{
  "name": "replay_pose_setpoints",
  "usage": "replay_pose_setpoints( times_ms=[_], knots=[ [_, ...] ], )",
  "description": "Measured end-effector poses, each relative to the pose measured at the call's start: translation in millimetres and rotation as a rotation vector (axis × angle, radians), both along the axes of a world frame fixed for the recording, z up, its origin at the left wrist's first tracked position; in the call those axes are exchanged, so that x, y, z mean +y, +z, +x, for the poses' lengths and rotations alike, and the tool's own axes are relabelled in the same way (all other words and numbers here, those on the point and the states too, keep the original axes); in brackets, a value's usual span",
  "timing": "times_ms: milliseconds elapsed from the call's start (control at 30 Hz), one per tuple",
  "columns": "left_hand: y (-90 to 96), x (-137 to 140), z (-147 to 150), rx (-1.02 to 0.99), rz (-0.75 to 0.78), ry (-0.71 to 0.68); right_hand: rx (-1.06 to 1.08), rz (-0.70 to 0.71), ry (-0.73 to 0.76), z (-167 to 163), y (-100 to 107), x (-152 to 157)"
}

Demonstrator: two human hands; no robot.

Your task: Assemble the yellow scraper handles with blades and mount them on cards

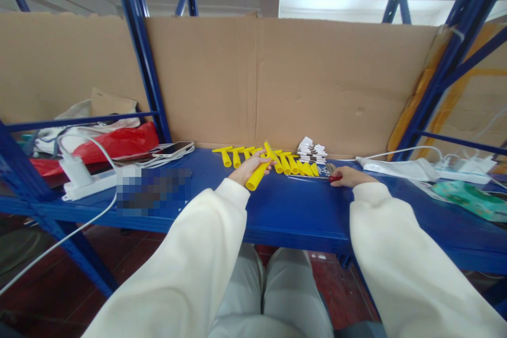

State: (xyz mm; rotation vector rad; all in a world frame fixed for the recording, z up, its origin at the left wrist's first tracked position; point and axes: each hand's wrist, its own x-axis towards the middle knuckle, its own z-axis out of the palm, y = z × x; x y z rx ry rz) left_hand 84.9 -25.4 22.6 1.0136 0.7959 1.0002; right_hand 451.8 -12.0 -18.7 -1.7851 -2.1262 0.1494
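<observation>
My left hand (253, 165) is closed around a yellow T-shaped plastic piece (257, 176), its round tube end pointing toward me. Just behind it, a row of similar yellow T-shaped pieces (225, 157) lies along the back of the blue shelf. To the right, my right hand (350, 176) has its fingers closed on a small red-handled tool with a metal tip (335, 175), low at the shelf surface. What kind of tool it is cannot be made out. Small white pieces (312, 150) are stacked beyond it, beside a scatter of tiny light-coloured bits (322, 170).
The blue shelf (293, 211) has a raised front edge and blue uprights (138, 47). Cardboard (317, 79) closes the back. At left are a white power strip (91, 184), a phone (174, 149) and a red bag (119, 142); at right, a green packet (471, 198) and cables.
</observation>
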Motion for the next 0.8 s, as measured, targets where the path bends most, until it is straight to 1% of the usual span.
replay_pose_setpoints(
  times_ms=[100,200,300,433,567,700,800],
  knots=[
    [-2.0,3,-3,0.019,0.013,0.016,0.004,-0.058,-0.026,-5,0,-1],
    [-3.7,5,-4,0.061,0.014,0.036,0.008,-0.093,-0.003,-13,4,-6],
    [-4.4,6,-5,0.105,0.004,0.044,0.013,-0.102,0.028,-20,8,-11],
    [-5.0,6,-3,0.142,-0.001,0.062,0.005,-0.106,0.025,-27,13,-16],
    [-6.2,5,-2,0.150,-0.013,0.073,0.055,-0.070,0.037,-29,16,-18],
    [-6.5,1,-1,0.169,-0.021,0.072,0.188,-0.031,0.085,-31,14,-19],
    [-6.2,-2,0,0.209,-0.031,0.076,0.283,0.050,0.117,-37,12,-17]
  ],
)
